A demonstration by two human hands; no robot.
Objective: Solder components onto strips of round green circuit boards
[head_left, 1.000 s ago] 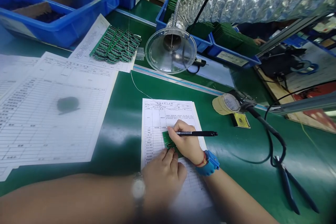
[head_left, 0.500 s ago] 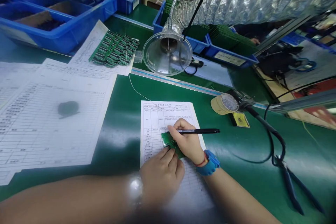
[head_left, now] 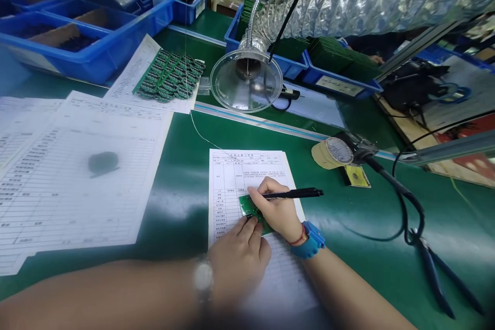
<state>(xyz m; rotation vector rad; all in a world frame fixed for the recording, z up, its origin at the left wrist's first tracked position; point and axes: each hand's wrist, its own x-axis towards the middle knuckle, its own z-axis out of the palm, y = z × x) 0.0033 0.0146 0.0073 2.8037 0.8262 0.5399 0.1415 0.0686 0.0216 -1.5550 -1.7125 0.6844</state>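
The right hand (head_left: 276,209) pinches a black pen (head_left: 296,193) firmly, its far end tilted slightly higher than a moment ago, and rests on a small green circuit board (head_left: 251,210). The board lies on a printed form (head_left: 251,167), near the middle of the bench. The left hand (head_left: 237,263) sits half-curled at the board's near edge, apparently touching it, though blur makes its grip hard to judge.

A small green circuit board (head_left: 249,207) lies flat on a white printed form (head_left: 228,185), skewed to the form's ruled lines. The left hand's (head_left: 237,263) fingertips press its lower edge. The right hand (head_left: 276,211) covers its right part and grips a black pen (head_left: 296,193), whose barrel points right and whose tip is hidden by the fingers.
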